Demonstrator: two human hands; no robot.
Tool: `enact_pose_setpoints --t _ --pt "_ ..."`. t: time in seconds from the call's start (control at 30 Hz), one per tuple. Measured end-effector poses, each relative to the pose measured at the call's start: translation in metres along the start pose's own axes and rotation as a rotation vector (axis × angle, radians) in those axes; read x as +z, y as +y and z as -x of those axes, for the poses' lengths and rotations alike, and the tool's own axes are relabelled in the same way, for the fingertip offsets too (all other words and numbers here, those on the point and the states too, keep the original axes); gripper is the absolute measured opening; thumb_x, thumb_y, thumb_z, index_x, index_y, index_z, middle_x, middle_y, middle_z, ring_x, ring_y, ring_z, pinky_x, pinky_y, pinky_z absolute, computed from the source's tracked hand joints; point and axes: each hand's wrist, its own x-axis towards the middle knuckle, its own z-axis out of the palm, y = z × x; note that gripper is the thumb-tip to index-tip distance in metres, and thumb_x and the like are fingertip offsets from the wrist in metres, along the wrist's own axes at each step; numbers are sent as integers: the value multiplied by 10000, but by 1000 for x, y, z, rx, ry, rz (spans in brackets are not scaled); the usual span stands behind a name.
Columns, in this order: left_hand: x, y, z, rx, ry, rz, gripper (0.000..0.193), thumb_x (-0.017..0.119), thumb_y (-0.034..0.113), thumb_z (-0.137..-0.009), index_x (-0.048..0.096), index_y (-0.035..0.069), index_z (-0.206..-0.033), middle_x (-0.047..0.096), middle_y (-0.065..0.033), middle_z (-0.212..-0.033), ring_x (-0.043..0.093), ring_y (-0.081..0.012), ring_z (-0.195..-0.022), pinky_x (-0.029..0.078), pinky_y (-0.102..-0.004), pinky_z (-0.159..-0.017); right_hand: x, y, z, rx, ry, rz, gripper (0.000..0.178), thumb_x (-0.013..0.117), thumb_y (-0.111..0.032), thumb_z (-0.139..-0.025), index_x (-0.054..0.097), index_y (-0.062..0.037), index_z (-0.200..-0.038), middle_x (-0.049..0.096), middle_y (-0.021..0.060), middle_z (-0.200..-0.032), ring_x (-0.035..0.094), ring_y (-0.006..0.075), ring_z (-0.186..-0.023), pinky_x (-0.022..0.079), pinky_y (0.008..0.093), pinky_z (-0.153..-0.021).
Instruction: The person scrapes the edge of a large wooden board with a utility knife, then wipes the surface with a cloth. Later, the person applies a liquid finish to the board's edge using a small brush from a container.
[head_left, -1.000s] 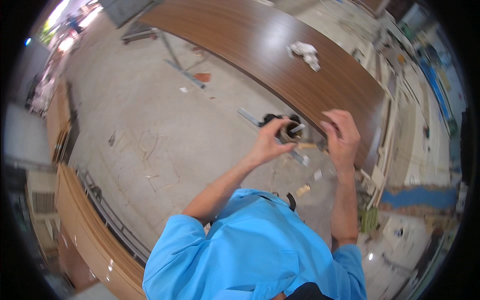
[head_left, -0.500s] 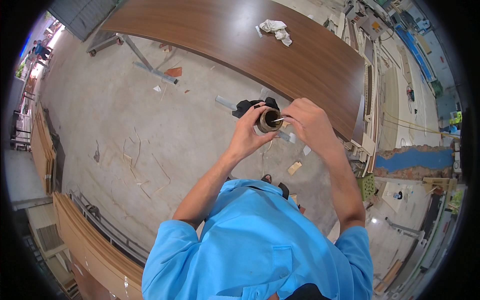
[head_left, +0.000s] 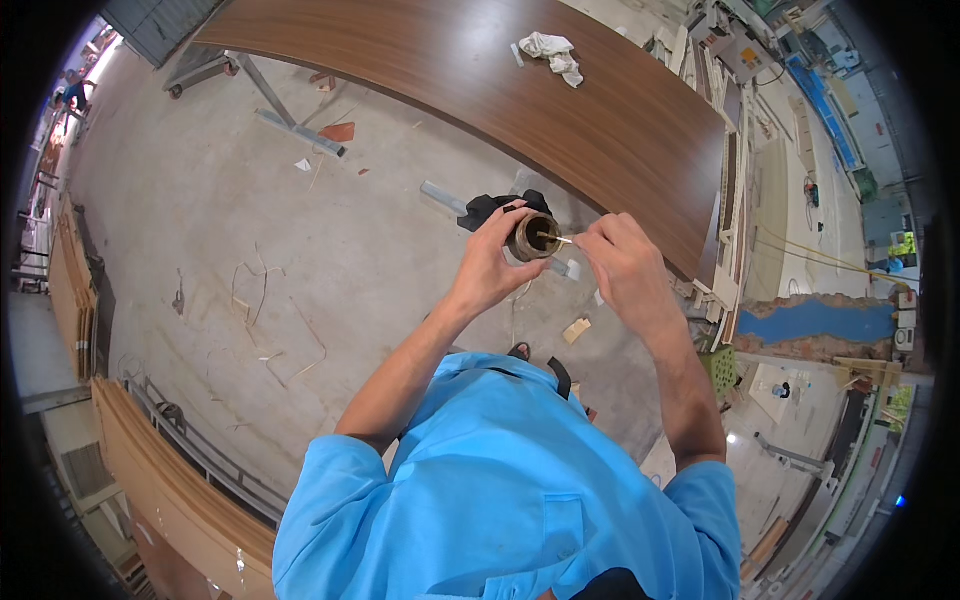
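Observation:
My left hand [head_left: 487, 262] is wrapped round a small brown-stained jar [head_left: 520, 243], its mouth tilted toward my right. A black cloth [head_left: 488, 208] shows just beyond the jar and that hand; I cannot tell whether it is held too. Between the closed fingers of my right hand [head_left: 622, 265] is a thin pale stick [head_left: 562, 240], which reaches into the jar's mouth. The stick's far end and the jar's contents are dark and hard to make out. Both hands are in front of the near edge of a large brown wood-grain board [head_left: 480, 80].
On the board lie a crumpled white rag [head_left: 553, 58] and a small pale strip [head_left: 517, 55]. Metal stand legs [head_left: 300, 135] show beneath it. Offcuts and strands lie on the concrete floor [head_left: 220, 200]. Stacked panels [head_left: 170, 470] stand at left, timber strips [head_left: 728, 190] at right.
My right hand has drawn back slightly from the jar, and more of the stick now shows. The left hand keeps its hold on the jar. The whole view has shifted a little.

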Motion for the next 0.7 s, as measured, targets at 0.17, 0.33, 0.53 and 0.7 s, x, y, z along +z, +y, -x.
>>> enact_pose_setpoints --t 0.17,0.33,0.53,0.7 --pt "-1 -5 -3 -3 -11 14 549 872 87 -765 647 34 -1263 647 -130 -1284 578 -255 -1332 556 -366 -984 9 0 2 15 25 -5 179 731 52 -816 710 -4 -985 615 112 -917 621 300 -866 517 413 -705" --pt "-1 -8 -5 58 0 -13 561 871 80 -760 641 26 -1268 646 -135 -1290 563 -264 -1354 552 -373 -1013 13 -4 6 43 47 -14 159 710 20 -816 714 -11 -972 612 97 -924 618 288 -896 521 414 -722" --pt "1 -14 -6 21 0 12 597 874 67 -743 631 24 -1287 628 -140 -1323 562 -267 -1350 558 -365 -1007 12 -5 5 71 44 3 134 695 16 -825 712 -10 -956 611 100 -932 612 298 -912 518 428 -748" --pt "2 -20 -8 27 -7 14 611 876 65 -740 624 20 -1295 615 -160 -1333 592 -276 -1311 559 -362 -1011 13 -4 3 87 9 8 145 682 19 -828 714 -14 -966 602 102 -927 604 306 -909 511 435 -746"
